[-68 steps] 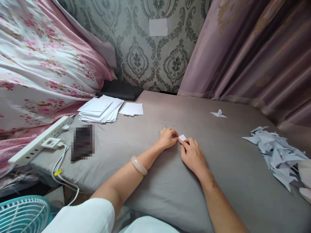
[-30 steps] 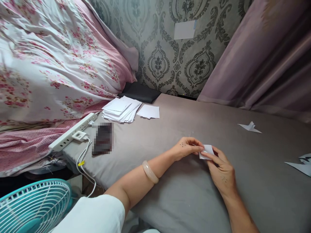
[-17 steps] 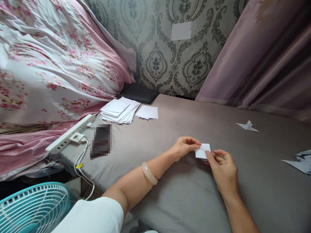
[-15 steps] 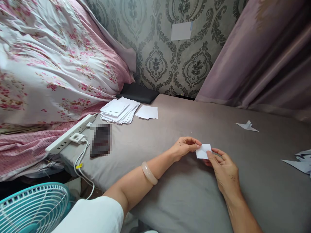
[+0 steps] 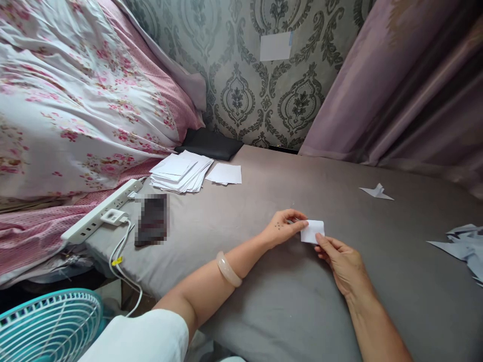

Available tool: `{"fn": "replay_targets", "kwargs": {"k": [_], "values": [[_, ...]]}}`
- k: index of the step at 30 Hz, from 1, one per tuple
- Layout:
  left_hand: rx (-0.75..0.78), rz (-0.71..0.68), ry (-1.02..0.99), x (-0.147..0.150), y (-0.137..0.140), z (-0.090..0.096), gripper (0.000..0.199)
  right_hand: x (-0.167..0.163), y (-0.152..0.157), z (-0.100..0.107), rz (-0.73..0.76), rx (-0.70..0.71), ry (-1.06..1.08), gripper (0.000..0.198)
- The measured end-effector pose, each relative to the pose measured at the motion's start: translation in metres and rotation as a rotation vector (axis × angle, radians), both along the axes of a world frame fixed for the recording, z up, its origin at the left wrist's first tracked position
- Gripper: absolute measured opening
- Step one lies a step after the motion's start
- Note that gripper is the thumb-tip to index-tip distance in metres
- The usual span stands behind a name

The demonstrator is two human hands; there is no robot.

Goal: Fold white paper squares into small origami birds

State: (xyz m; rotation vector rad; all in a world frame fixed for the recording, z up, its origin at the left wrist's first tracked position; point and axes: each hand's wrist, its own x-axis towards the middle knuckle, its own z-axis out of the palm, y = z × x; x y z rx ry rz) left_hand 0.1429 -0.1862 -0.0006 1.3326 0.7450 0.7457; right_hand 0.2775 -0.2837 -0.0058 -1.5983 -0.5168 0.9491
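A small white square of folded paper (image 5: 311,232) is held between my two hands, just above the grey sheet. My left hand (image 5: 285,227) pinches its left edge between thumb and fingers. At the lower right corner, the thumb and fingers of my right hand (image 5: 341,261) grip it, thumb on top. A folded white paper bird (image 5: 378,191) lies on the sheet beyond my right hand. Several more folded paper pieces (image 5: 462,249) are heaped at the right edge, partly cut off by the frame.
A stack of white paper (image 5: 181,172) and a few sheets (image 5: 225,174) lie at the back left. Nearby are a blurred dark phone-like object (image 5: 152,220), a power strip (image 5: 103,211) with cables and a black flat case (image 5: 211,144). A teal fan (image 5: 49,327) stands lower left.
My right thumb and fingers have moved from the paper's right edge down to its lower right corner. The left hand keeps its pinch. The whole view has shifted slightly.
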Motion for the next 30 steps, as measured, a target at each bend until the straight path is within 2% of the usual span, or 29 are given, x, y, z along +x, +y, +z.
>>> {"fn": "replay_targets", "kwargs": {"k": [3,6,8,11,14,20,30], "values": [[0.163,-0.066,0.150,0.000,-0.005,-0.001,0.043,0.001,0.000,0.000,-0.028,-0.003,-0.108,0.040],[0.185,-0.195,0.170,-0.002,-0.006,-0.003,0.071,-0.001,0.000,0.002,-0.033,0.001,-0.164,0.041],[0.195,-0.272,0.119,-0.003,-0.007,-0.004,0.078,-0.004,0.000,0.003,-0.038,0.002,-0.174,0.044],[0.153,-0.314,0.028,-0.004,-0.009,-0.002,0.070,-0.008,0.000,0.007,-0.039,0.017,-0.142,0.048],[0.026,-0.361,-0.057,-0.003,-0.011,0.003,0.061,-0.009,-0.001,0.010,-0.022,0.087,-0.018,0.051],[-0.205,-0.336,-0.218,-0.004,-0.010,0.012,0.050,-0.007,-0.002,0.011,0.041,0.192,0.090,0.048],[-0.308,-0.254,-0.338,-0.005,-0.008,0.015,0.040,-0.004,-0.005,0.011,0.091,0.229,0.108,0.039]]}}
